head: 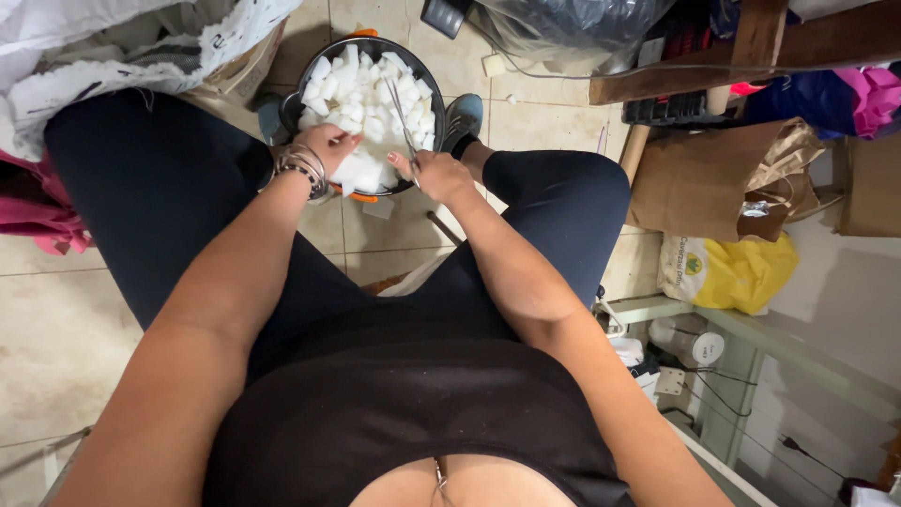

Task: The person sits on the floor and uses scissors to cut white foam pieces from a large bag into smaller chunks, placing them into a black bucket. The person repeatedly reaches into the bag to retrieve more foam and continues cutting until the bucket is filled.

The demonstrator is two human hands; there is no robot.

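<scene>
While the dark pot (310,70) on the floor already brimmed with white chunks (361,89), the left hand (327,145) gripped a larger white piece (364,172) over its rim. The right hand (439,174) clasped a knife (404,117), apparently mid-cut, so that piece remained uncut.

Glossy metal knife (404,117); dark matt pot (427,75); smooth tile floor (56,319).

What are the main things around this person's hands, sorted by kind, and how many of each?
Hands: 2, left hand and right hand
Dark pots of white chunks: 1, pot
Large white pieces being held: 1, white piece
Knives: 1, knife
Brown paper bags: 1, paper bag
Yellow bags: 1, yellow bag
Total: 7
</scene>
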